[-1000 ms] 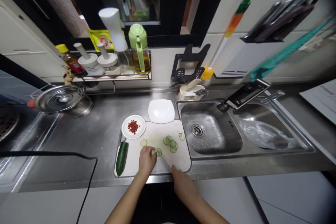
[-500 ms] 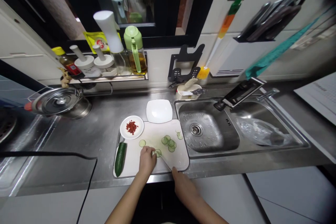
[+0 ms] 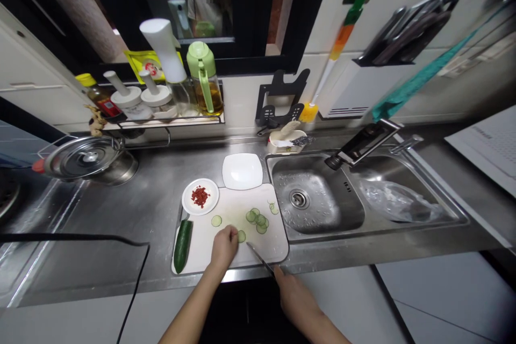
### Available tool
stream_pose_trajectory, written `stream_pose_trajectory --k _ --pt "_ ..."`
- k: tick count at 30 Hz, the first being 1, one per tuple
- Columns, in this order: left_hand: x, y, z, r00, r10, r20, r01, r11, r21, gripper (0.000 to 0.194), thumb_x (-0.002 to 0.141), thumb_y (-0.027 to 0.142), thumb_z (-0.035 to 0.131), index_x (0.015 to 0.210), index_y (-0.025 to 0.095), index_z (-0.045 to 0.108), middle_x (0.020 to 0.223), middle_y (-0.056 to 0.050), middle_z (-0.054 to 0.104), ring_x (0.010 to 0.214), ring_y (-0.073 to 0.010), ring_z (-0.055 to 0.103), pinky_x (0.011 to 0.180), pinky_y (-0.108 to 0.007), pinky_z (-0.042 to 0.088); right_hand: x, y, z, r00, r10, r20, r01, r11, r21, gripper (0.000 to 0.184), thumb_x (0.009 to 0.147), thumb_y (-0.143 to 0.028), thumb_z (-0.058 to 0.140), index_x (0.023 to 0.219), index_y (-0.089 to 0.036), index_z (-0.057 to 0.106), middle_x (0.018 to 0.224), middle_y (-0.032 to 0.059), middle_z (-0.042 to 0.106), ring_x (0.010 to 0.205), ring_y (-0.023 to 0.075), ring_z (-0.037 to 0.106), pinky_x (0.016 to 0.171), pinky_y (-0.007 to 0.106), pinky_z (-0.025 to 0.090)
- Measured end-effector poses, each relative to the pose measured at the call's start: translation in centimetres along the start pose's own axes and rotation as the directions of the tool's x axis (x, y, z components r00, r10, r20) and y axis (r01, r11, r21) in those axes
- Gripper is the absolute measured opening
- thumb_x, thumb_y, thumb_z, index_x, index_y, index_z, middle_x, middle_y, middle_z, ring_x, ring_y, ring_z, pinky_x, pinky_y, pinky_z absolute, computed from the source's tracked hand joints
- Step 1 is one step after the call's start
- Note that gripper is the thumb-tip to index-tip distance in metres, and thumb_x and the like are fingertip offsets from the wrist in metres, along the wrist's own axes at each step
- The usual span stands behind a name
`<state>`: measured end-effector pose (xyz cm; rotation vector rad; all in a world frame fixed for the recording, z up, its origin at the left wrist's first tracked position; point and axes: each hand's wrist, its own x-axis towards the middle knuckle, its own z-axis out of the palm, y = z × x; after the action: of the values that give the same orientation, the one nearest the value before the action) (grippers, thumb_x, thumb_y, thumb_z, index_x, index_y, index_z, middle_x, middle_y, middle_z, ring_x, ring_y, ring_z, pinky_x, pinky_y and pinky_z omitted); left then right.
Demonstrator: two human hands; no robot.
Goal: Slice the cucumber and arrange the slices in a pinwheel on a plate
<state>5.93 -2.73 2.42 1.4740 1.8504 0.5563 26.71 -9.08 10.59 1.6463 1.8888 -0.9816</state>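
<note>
A white cutting board (image 3: 209, 258) lies on the steel counter in front of me. My left hand (image 3: 224, 247) rests on it with fingers curled over a cucumber piece, whose cut end (image 3: 241, 236) shows beside the fingertips. My right hand (image 3: 291, 291) is closed on the handle of a knife (image 3: 260, 259), whose blade slants over the board's near right part, apart from the cucumber. Several cucumber slices (image 3: 257, 219) lie on the board's right half. One slice (image 3: 216, 221) lies alone to the left. A half cucumber (image 3: 183, 245) lies along the board's left edge.
A small plate of chopped red chilli (image 3: 200, 197) and an empty white square dish (image 3: 242, 171) sit behind the board. The sink (image 3: 318, 201) is right of it, with a plastic bag (image 3: 397, 201) in the second basin. A lidded pot (image 3: 86, 157) and condiment rack (image 3: 161, 102) stand back left.
My right hand has drawn back toward me with the knife, pulling the blade away from the cucumber end. My left hand stays on the cucumber. The view has shifted slightly.
</note>
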Motion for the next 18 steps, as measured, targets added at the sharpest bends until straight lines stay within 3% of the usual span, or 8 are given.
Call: stream_pose_trajectory --k 6,9,18 --pt "1.5 -1.9 -3.4 0.971 -0.124 -0.204 0.122 0.992 -0.022 0.013 0.080 0.026 0.048 0.077 0.020 0.060 0.069 0.001 0.064 0.064 -0.0140 0.057 0.063 -0.023 0.037 -0.2 -0.3 -0.6 1.000 0.000 0.012 0.000 1.000 0.014 0.061 0.072 0.007 0.029 0.126 -0.014 0.047 0.100 0.0127 0.067 0.094 0.0233 0.063 0.070 0.027 0.042" --pt "2.4 -2.8 -4.4 0.956 -0.138 -0.257 0.134 0.990 -0.031 0.014 0.079 0.027 0.049 0.079 0.021 0.061 0.073 -0.001 0.067 0.067 -0.0156 0.060 0.065 -0.024 0.039 -0.2 -0.3 -0.7 1.000 -0.007 0.001 0.007 1.000 0.009 0.060 0.072 0.007 0.030 0.125 -0.014 0.047 0.100 0.0122 0.067 0.094 0.0231 0.063 0.070 0.027 0.042" --pt "2.8 -3.8 -4.3 0.961 0.016 -0.275 0.031 0.986 0.163 0.020 0.081 0.024 0.046 0.081 0.019 0.065 0.084 -0.007 0.067 0.082 -0.0222 0.060 0.079 -0.033 0.044 0.1 -0.2 -0.1 1.000 0.025 -0.004 -0.025 1.000 -0.012 0.061 0.077 0.004 0.030 0.132 -0.017 0.043 0.107 0.0112 0.065 0.098 0.0225 0.061 0.075 0.027 0.042"
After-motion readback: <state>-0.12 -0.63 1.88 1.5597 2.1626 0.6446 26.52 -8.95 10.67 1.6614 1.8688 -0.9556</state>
